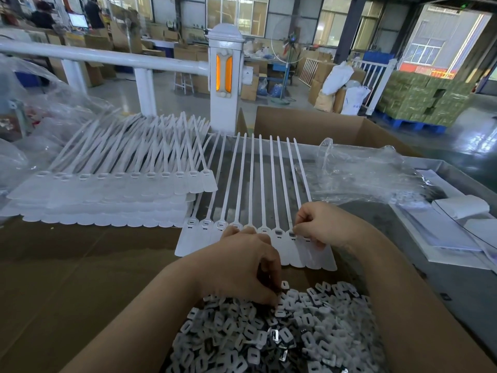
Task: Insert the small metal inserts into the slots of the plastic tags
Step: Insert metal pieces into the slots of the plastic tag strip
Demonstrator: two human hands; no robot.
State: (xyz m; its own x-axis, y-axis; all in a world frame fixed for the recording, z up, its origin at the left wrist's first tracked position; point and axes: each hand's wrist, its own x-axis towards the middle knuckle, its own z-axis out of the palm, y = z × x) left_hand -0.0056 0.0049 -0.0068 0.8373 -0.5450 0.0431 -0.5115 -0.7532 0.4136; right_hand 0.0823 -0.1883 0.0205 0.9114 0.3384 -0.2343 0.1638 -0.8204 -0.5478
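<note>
A joined row of white plastic tags (250,238) lies flat, long tails pointing away from the person. Just nearer than the row sits a heap of small metal inserts (282,335). The left hand (242,267) reaches into the heap's far edge, fingers curled and pinching among the inserts. The right hand (320,224) rests on the row's right end, fingertips pinched together at a tag's slot. Left of the row lies a stack of tags (107,195); right of it, a crumpled clear bag (368,173). No writing is legible.
</note>
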